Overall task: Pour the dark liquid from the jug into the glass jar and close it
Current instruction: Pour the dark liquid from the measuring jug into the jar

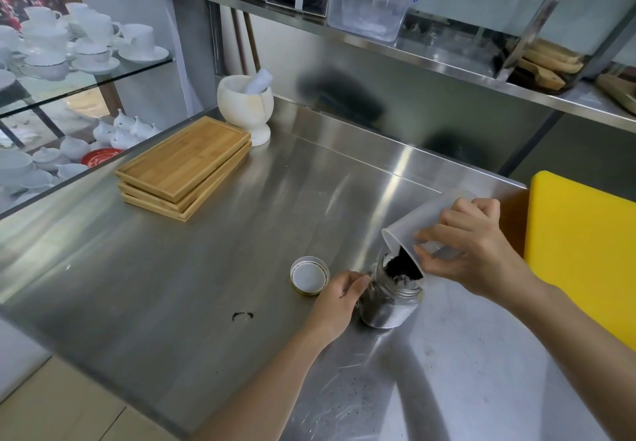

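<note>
The right hand [471,251] wraps a translucent plastic jug [426,220] from the near side, fingers curled over its wall and the thumb pressed near its rim, so the jug is tipped steeply with its mouth down and to the left. The dark contents [404,265], which look more like loose granules than a liquid, slide out of the mouth directly into the glass jar [389,297] beneath; the jug's lip sits just at the jar's opening.

The left hand [339,297] clasps the jar from its left side, thumb and fingers closed around the glass below the neck. The jar stands upright on the steel table [206,268] and is partly filled with the dark material.

The jar's lid [309,274] lies upside down on the table just left of the left hand, apart from the jar. A small scatter of dark crumbs [242,315] lies nearer the table's front edge.

Farther out, a stack of bamboo trays [184,167] sits toward the back left, with a white mortar and pestle [246,105] just behind it. A yellow cutting board [585,251] lies at the right edge, beyond the right wrist.
</note>
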A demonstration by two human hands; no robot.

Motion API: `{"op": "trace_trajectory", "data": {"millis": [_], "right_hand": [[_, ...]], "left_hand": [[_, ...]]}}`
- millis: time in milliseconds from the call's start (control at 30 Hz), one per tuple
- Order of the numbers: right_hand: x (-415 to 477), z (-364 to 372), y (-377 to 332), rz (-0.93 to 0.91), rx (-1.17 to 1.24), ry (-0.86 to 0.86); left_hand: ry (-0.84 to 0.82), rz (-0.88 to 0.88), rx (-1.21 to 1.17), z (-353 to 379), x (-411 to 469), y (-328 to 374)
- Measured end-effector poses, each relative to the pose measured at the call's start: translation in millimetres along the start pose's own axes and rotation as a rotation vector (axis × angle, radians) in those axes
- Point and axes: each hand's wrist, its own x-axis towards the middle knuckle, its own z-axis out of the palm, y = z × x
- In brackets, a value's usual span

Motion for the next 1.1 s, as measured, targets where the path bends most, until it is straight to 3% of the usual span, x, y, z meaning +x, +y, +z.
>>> {"op": "trace_trajectory", "data": {"millis": [1100], "right_hand": [[-1.3, -1.7, 4.1, -0.044, -0.048, 0.01]], "left_hand": [[-0.007, 0.009, -0.003, 0.3, -1.1, 2.6]]}}
